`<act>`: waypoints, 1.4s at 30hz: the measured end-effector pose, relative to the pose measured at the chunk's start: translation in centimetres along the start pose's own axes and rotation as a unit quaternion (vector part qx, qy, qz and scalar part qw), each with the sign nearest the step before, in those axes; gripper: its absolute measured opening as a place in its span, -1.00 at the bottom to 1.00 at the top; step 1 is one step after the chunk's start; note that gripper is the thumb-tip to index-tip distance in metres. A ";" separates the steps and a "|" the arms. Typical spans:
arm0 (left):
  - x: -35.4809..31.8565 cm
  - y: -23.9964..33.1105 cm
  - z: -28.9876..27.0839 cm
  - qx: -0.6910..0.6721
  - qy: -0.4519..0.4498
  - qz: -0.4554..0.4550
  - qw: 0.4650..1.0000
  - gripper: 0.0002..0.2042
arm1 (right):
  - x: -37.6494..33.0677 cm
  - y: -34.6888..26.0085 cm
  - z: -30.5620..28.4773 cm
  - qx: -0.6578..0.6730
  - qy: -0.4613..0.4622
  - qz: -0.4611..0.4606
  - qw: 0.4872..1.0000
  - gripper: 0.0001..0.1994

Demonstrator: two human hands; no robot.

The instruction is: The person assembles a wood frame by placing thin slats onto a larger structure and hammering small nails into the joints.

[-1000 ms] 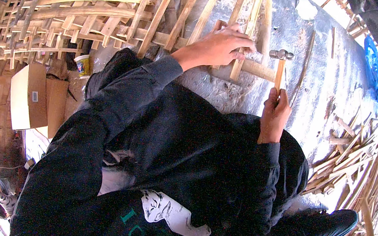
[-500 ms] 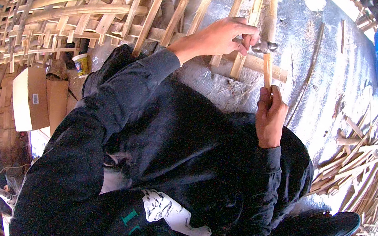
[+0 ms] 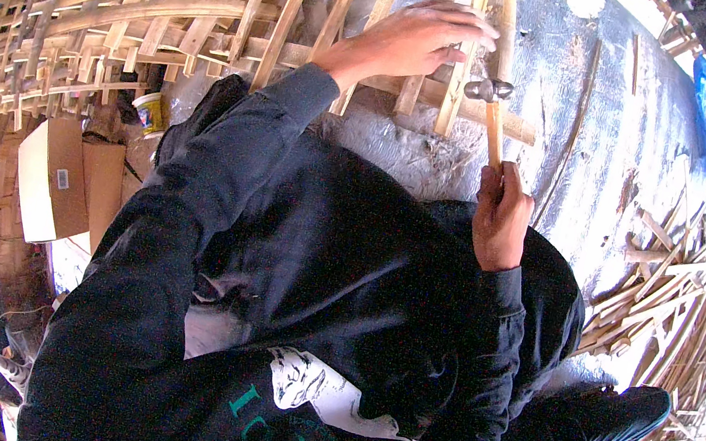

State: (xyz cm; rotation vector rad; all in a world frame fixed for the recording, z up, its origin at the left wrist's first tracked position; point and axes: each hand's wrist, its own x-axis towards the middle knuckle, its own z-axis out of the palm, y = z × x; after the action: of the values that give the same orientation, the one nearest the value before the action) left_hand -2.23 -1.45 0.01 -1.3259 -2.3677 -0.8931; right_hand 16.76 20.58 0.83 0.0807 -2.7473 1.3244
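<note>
A: Right hand (image 3: pixel 500 216)?
B: Fist closed round wooden handle of hammer (image 3: pixel 491 103), low end. Metal head well above the grip, sitting at the strip (image 3: pixel 463 70), just beside left fingertips.
A: Left hand (image 3: pixel 418 38)?
B: Flat on bamboo frame (image 3: pixel 173 9), fingers spread, pressing strip down, not wrapped round anything.
A: Nearby?
B: Cardboard box (image 3: pixel 48 181) lower left, scrap strips (image 3: pixel 678 306) right.

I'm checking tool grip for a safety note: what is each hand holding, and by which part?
The right hand grips a hammer at the lower end of its wooden handle. The left hand holds nothing; it presses on the bamboo slats.
</note>
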 end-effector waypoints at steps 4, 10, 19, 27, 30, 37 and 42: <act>-1.3 -1.4 2.9 0.172 -0.056 0.013 0.983 -0.58 | -0.5 -1.1 0.1 -0.023 -0.007 0.004 1.000 -0.87; -2.0 -3.4 4.7 0.144 -0.069 -0.005 0.987 -0.59 | -0.1 -2.8 -0.1 -0.101 0.009 -0.005 0.995 -0.88; -1.0 -2.6 5.5 0.173 -0.051 0.006 0.984 -0.57 | -2.0 -0.6 2.6 -0.188 0.008 0.017 0.982 -0.84; -3.2 -3.9 4.6 0.183 -0.032 0.009 0.982 -0.60 | 0.8 -7.7 -0.4 -0.128 0.123 0.017 0.984 -0.87; -1.9 -3.9 5.3 0.124 -0.029 0.004 0.992 -0.57 | -0.7 -3.0 1.9 -0.171 0.067 -0.023 0.983 -0.87; -3.5 -4.5 4.6 0.158 -0.096 0.000 0.983 -0.61 | 1.1 -7.8 -0.4 -0.152 0.044 0.057 0.986 -0.84; -2.4 -4.6 5.4 0.089 -0.028 0.015 0.996 -0.59 | -0.6 -2.9 1.4 -0.196 0.138 -0.017 0.971 -0.75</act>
State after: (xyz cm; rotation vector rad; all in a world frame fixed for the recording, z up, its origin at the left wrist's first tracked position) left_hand -4.50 -1.40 -7.08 -1.3292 -2.3986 -0.6270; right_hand 17.54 17.69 2.20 -0.0793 -2.6877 0.6999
